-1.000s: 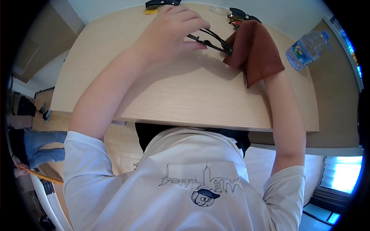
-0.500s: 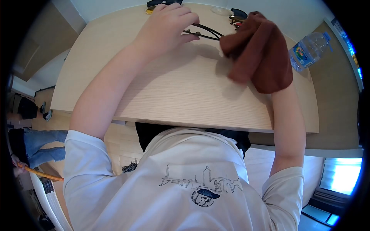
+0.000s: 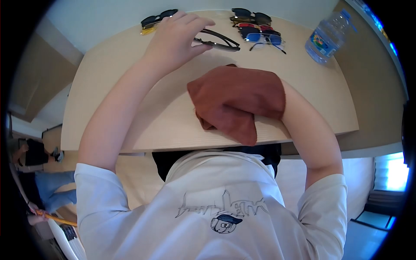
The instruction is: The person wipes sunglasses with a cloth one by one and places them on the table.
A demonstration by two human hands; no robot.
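My left hand (image 3: 174, 41) is raised over the far left of the table, its thumb and fingers pinching a pair of black-framed glasses (image 3: 220, 45). The glasses point to the right, clear of the tabletop. A reddish-brown cloth (image 3: 245, 93) hangs draped over my right hand, hiding its fingers. From the cloth's right edge my right forearm (image 3: 305, 117) comes out, bent inward. The cloth is in front of the glasses, nearer my body, and apart from them.
Several pairs of glasses and sunglasses (image 3: 255, 31) lie at the table's far side. Dark sunglasses (image 3: 158, 18) rest behind my left hand. A labelled plastic bottle (image 3: 325, 41) stands far right on the pale wooden table (image 3: 108, 86). Other people (image 3: 54, 184) are at the left.
My right hand has moved left and nearer my body with the cloth, uncovering the glasses at the back. The view has shifted slightly; my left hand still holds its glasses.
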